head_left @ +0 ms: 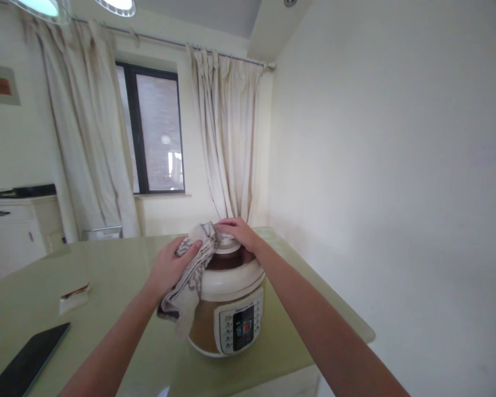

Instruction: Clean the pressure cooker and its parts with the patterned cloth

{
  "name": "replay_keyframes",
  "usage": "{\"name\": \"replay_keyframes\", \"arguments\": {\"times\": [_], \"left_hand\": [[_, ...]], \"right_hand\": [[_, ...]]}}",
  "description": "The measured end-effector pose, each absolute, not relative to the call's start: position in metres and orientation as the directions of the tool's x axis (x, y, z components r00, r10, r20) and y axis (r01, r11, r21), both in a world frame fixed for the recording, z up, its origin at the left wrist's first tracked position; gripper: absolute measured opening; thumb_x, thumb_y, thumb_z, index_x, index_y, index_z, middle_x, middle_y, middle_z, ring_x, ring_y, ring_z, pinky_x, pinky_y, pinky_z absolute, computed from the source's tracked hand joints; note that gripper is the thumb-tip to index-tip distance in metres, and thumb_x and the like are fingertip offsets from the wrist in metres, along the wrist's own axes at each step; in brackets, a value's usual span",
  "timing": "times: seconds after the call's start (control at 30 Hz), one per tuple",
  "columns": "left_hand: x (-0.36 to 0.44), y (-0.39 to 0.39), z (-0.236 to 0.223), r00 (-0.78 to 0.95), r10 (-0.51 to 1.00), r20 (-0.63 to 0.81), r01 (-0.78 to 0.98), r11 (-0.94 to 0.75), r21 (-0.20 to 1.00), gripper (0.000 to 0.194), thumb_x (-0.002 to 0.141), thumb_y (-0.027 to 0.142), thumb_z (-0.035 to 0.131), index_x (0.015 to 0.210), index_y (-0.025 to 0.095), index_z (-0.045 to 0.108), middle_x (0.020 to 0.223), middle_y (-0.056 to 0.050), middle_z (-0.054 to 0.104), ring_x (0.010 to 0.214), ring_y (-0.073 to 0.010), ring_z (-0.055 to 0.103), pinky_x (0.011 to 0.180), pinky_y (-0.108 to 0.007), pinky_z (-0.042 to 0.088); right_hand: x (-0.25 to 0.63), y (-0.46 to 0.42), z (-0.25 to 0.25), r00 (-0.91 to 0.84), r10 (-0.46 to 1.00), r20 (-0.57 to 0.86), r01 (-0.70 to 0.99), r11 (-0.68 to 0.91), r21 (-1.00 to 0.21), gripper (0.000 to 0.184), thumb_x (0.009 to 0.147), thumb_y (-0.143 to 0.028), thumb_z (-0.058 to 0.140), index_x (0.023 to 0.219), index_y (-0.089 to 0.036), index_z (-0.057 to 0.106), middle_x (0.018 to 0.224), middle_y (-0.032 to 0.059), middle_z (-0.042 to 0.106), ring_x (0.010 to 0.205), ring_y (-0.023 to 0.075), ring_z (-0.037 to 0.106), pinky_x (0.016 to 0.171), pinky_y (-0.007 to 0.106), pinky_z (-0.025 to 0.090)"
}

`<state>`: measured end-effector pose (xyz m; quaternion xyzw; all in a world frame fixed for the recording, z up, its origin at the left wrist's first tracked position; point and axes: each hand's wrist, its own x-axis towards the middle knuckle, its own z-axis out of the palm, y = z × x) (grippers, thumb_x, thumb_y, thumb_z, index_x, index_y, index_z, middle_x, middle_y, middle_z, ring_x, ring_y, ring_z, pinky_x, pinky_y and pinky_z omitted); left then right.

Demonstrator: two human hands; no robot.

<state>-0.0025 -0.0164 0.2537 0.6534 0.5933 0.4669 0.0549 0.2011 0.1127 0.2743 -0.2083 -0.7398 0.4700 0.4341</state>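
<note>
An electric pressure cooker (pixel 231 286) with a white lid rim, a brown-gold body and a front button panel stands upright on the green tabletop. My left hand (pixel 176 262) is closed around a patterned grey-and-white cloth (pixel 194 270), which drapes down the cooker's left side and touches the lid. On top of the cooker, my right hand (pixel 240 231) rests over the lid's raised knob (pixel 227 245), its fingers reaching toward the cloth. Part of the knob is hidden by the cloth and that hand, and whether the fingertips pinch the cloth's edge is unclear.
A dark flat tablet-like object (pixel 28 358) lies at the table's near left, with a small white-and-brown item (pixel 74 298) beyond it. The glossy green table (pixel 128 286) has a corner at right, close to a white wall. A white cabinet (pixel 16 231) stands far left.
</note>
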Motion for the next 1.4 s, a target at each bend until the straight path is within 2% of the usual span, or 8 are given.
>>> {"name": "replay_keyframes", "arguments": {"times": [0.13, 0.3, 0.43, 0.53, 0.77, 0.93, 1.1, 1.4], "left_hand": [[-0.011, -0.015, 0.246, -0.188, 0.830, 0.526, 0.751, -0.224, 0.621, 0.062, 0.093, 0.075, 0.045, 0.105, 0.022, 0.074, 0.109, -0.009, 0.081, 0.105, -0.0327, 0.072, 0.094, -0.043, 0.054], [0.028, -0.042, 0.236, 0.105, 0.638, 0.763, 0.906, -0.377, 0.191, 0.046, 0.097, 0.062, 0.053, 0.108, 0.024, 0.077, 0.114, -0.010, 0.079, 0.110, -0.0329, 0.069, 0.100, -0.047, 0.050], [0.064, -0.054, 0.243, 0.461, 0.515, 0.723, 0.801, -0.592, -0.088, 0.049, 0.086, 0.060, 0.074, 0.124, 0.030, 0.075, 0.123, -0.007, 0.078, 0.114, -0.0319, 0.068, 0.105, -0.049, 0.047], [0.061, -0.045, 0.253, 0.472, 0.538, 0.698, 0.769, -0.639, -0.027, 0.045, 0.082, 0.062, 0.077, 0.113, 0.029, 0.076, 0.115, -0.006, 0.079, 0.109, -0.0309, 0.070, 0.101, -0.047, 0.050], [-0.012, -0.005, 0.254, -0.144, 0.810, 0.569, 0.721, -0.308, 0.620, 0.055, 0.080, 0.076, 0.064, 0.095, 0.024, 0.069, 0.090, -0.003, 0.080, 0.085, -0.0266, 0.072, 0.076, -0.035, 0.054], [-0.034, 0.023, 0.255, -0.194, 0.866, 0.462, 0.646, -0.241, 0.724, 0.064, 0.072, 0.080, 0.065, 0.098, 0.022, 0.069, 0.091, -0.005, 0.081, 0.090, -0.0301, 0.072, 0.081, -0.037, 0.056], [-0.022, 0.006, 0.251, -0.095, 0.861, 0.499, 0.672, -0.315, 0.671, 0.058, 0.088, 0.075, 0.055, 0.106, 0.023, 0.073, 0.113, -0.007, 0.080, 0.111, -0.0321, 0.071, 0.100, -0.041, 0.053], [0.040, -0.042, 0.247, 0.178, 0.665, 0.725, 0.926, -0.362, 0.105, 0.035, 0.091, 0.060, 0.064, 0.101, 0.028, 0.075, 0.109, -0.006, 0.077, 0.104, -0.0318, 0.069, 0.090, -0.044, 0.049]], "right_hand": [[0.200, 0.109, 0.276, -0.531, 0.726, 0.436, -0.112, 0.451, -0.886, 0.032, 0.079, -0.048, 0.078, 0.093, -0.020, 0.086, 0.099, 0.0071, 0.082, 0.102, 0.0264, 0.073, 0.100, 0.041, 0.051], [0.199, 0.114, 0.278, -0.513, 0.727, 0.457, -0.074, 0.493, -0.867, 0.040, 0.081, -0.057, 0.077, 0.090, -0.019, 0.086, 0.099, 0.0091, 0.082, 0.102, 0.0258, 0.073, 0.103, 0.042, 0.049], [0.201, 0.118, 0.281, -0.556, 0.697, 0.452, -0.085, 0.494, -0.865, 0.048, 0.079, -0.065, 0.075, 0.087, -0.019, 0.086, 0.097, 0.0095, 0.082, 0.101, 0.0262, 0.073, 0.105, 0.042, 0.048], [0.204, 0.115, 0.281, -0.581, 0.672, 0.459, -0.102, 0.499, -0.861, 0.049, 0.080, -0.065, 0.075, 0.091, -0.019, 0.086, 0.100, 0.0089, 0.082, 0.103, 0.0259, 0.072, 0.105, 0.041, 0.048], [0.200, 0.111, 0.277, -0.513, 0.731, 0.450, -0.118, 0.459, -0.880, 0.046, 0.079, -0.061, 0.078, 0.091, -0.017, 0.086, 0.095, 0.0080, 0.081, 0.097, 0.0251, 0.071, 0.097, 0.038, 0.050], [0.199, 0.107, 0.279, -0.536, 0.721, 0.440, -0.122, 0.449, -0.885, 0.041, 0.082, -0.058, 0.076, 0.089, -0.019, 0.086, 0.095, 0.0071, 0.081, 0.098, 0.0252, 0.072, 0.098, 0.038, 0.050], [0.199, 0.109, 0.279, -0.534, 0.726, 0.433, -0.132, 0.435, -0.891, 0.043, 0.081, -0.060, 0.077, 0.090, -0.019, 0.085, 0.094, 0.0070, 0.081, 0.098, 0.0256, 0.072, 0.098, 0.039, 0.050], [0.198, 0.112, 0.282, -0.527, 0.716, 0.458, -0.172, 0.438, -0.882, 0.051, 0.079, -0.066, 0.079, 0.094, -0.018, 0.084, 0.104, 0.0103, 0.080, 0.101, 0.0245, 0.072, 0.100, 0.039, 0.051]]}}
